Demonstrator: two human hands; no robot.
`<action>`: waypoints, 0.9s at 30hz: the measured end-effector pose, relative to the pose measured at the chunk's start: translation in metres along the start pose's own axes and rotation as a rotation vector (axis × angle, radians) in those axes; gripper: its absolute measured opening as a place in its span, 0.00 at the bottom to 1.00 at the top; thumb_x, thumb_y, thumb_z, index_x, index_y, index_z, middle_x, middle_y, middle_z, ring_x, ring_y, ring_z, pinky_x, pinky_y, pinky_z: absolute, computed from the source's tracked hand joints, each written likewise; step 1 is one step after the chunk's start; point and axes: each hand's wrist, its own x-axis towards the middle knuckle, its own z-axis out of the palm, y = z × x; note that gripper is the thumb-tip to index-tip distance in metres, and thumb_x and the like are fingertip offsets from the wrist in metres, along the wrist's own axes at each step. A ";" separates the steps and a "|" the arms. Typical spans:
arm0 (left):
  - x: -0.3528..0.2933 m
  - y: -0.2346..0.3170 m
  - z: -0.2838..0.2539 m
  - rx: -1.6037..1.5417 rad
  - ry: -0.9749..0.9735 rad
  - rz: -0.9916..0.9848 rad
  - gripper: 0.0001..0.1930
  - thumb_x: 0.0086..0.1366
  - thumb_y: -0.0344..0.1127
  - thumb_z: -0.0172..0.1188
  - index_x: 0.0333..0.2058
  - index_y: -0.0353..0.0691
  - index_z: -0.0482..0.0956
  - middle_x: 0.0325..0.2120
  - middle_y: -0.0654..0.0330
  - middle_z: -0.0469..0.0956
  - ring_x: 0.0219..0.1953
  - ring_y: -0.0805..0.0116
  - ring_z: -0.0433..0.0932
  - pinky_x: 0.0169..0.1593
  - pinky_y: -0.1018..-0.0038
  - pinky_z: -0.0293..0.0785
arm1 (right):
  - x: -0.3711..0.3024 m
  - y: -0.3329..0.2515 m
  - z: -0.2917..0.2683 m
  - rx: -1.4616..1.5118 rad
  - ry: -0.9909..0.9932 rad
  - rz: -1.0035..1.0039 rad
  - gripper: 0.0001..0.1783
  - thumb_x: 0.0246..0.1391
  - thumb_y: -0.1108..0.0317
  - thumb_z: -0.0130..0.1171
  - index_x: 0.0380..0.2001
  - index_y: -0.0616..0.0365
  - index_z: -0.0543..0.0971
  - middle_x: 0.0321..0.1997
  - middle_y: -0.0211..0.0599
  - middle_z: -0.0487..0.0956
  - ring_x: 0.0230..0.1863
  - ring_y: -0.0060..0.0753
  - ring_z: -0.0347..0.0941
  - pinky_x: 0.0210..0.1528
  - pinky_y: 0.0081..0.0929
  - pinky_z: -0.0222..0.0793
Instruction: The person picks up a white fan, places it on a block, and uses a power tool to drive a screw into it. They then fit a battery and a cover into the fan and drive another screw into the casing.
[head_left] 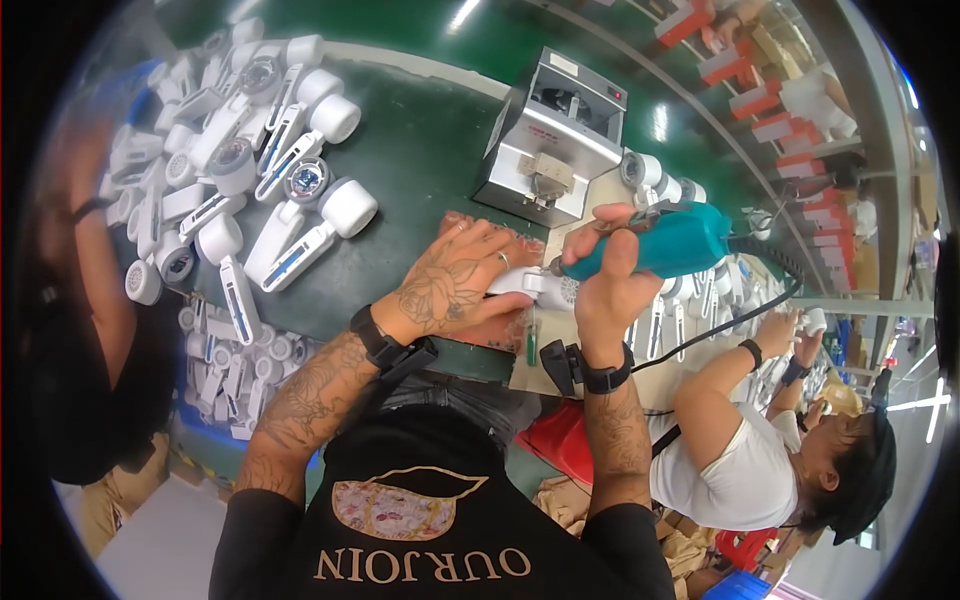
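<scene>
My left hand (455, 275) lies over a white handheld fan (557, 291), its thumb and fingers pressing it onto a worn reddish pad (490, 332). The fan's round grilled end points right, toward my other hand. My right hand (615, 285) is wrapped round a teal electric screwdriver (675, 243), held sideways. Its tip points left and meets the fan or sits just over it; contact cannot be made out. Just beyond the hands stands a silver, box-shaped machine (545, 140) with an open top.
Many white fans (290, 170) are piled on the dark green bench (400, 120) at left, with more in a lower bin (235, 360). A black cord (735, 322) runs from the screwdriver. People work at left and right (735, 450). Shelves (780, 110) hold red-and-white boxes.
</scene>
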 end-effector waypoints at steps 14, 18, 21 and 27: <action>0.000 0.001 0.003 0.026 0.014 0.029 0.27 0.64 0.53 0.60 0.56 0.44 0.75 0.49 0.57 0.74 0.53 0.57 0.70 0.59 0.61 0.65 | -0.001 0.018 -0.002 0.022 -0.049 0.006 0.22 0.66 0.51 0.56 0.33 0.63 0.70 0.22 0.36 0.70 0.23 0.31 0.69 0.27 0.28 0.66; 0.001 0.003 -0.002 0.044 -0.008 0.041 0.27 0.64 0.52 0.60 0.56 0.42 0.74 0.49 0.57 0.74 0.53 0.57 0.70 0.59 0.61 0.65 | 0.000 0.017 0.000 0.060 0.004 0.045 0.21 0.67 0.53 0.55 0.32 0.62 0.70 0.22 0.36 0.70 0.22 0.31 0.69 0.26 0.28 0.65; 0.001 0.001 -0.001 0.060 0.016 0.042 0.28 0.64 0.53 0.60 0.56 0.42 0.74 0.48 0.57 0.74 0.53 0.57 0.70 0.59 0.61 0.65 | 0.001 0.018 0.001 0.030 -0.028 0.032 0.21 0.67 0.53 0.55 0.34 0.63 0.71 0.22 0.35 0.70 0.22 0.30 0.69 0.26 0.28 0.66; -0.003 -0.003 0.004 0.062 0.024 0.044 0.26 0.65 0.54 0.59 0.53 0.40 0.77 0.48 0.54 0.75 0.53 0.55 0.70 0.59 0.61 0.65 | 0.023 -0.002 0.013 -0.050 0.016 -0.055 0.19 0.68 0.55 0.54 0.39 0.64 0.74 0.24 0.34 0.73 0.24 0.29 0.71 0.28 0.26 0.68</action>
